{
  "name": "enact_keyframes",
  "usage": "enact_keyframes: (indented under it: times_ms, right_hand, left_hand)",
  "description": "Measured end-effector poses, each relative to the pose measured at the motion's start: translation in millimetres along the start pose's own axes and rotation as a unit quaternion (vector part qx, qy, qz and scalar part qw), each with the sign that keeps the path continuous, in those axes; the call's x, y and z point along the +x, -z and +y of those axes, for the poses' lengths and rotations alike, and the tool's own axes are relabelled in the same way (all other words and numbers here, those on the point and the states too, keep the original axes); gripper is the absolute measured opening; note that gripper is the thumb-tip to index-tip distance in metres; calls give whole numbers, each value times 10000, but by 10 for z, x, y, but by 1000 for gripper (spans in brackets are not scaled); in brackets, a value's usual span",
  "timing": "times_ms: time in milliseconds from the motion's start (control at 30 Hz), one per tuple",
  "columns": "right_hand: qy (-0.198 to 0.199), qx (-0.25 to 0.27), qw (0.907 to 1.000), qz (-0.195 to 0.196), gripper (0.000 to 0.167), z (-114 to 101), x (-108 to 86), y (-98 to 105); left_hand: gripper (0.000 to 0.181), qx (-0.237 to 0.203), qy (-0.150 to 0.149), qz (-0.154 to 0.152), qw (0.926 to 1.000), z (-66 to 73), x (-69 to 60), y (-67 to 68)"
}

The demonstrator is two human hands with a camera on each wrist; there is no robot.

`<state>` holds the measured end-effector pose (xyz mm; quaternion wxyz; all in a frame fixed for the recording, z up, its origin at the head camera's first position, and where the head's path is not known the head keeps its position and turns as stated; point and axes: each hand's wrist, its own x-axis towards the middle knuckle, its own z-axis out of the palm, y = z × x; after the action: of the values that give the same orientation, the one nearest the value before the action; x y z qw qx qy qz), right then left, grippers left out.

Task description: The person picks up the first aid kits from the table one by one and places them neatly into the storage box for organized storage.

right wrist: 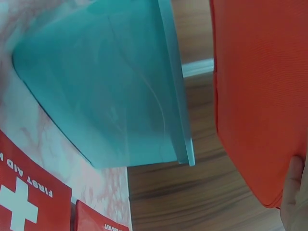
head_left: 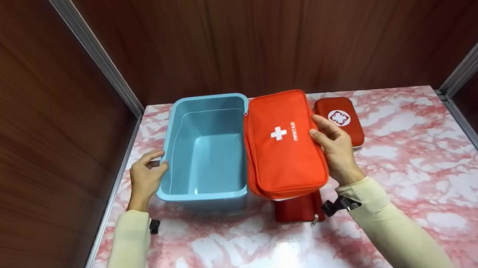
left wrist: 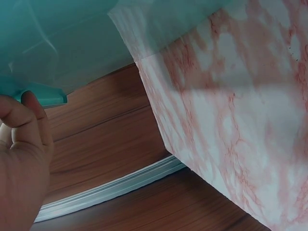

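A blue plastic bin (head_left: pixel 216 165) stands on the table with no contents showing. Its left rim is pinched between the thumb and fingers of my left hand (head_left: pixel 146 174); the left wrist view shows these fingers at the rim (left wrist: pixel 48 97). My right hand (head_left: pixel 336 148) grips the right edge of an orange-red first aid bag (head_left: pixel 285 160), marked with a white cross. The bag is held above the table, close beside the bin's right rim. In the right wrist view the raised bag (right wrist: pixel 264 96) hangs apart from the bin (right wrist: pixel 96 91).
A red pouch with a zipper (head_left: pixel 299 209) lies on the table, partly hidden under the raised bag. Behind my right hand lies a red case with a round white emblem (head_left: pixel 339 118). Wood-patterned panels (head_left: pixel 257 36) enclose the marbled table (head_left: pixel 414 180).
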<state>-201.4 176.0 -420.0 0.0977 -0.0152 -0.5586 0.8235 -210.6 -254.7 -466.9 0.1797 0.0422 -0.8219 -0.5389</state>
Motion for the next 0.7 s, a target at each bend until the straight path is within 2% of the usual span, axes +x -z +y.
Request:
enact_keyframes:
  times_ms: [100,267,400,533,700]
  right_hand:
    - [-33,-18,10000,-12,39,8,6,-33]
    - [-46,6,10000,-76,41,25,5,-91]
    - [-110,24,9999,-109,44,37,3,-136]
    - [-173,110,9997,-106,44,53,7,-184]
    - [-214,130,9996,-131,45,66,12,-249]
  left_hand:
    - [30,20,-11,19,10000,67,-24,1]
    - [29,39,-93,0,9999,335,-127,23]
    - [29,43,-144,-33,9999,422,-158,33]
    - [30,12,-172,4,9999,366,-136,26]
    - [30,4,-74,43,10000,95,-39,1]
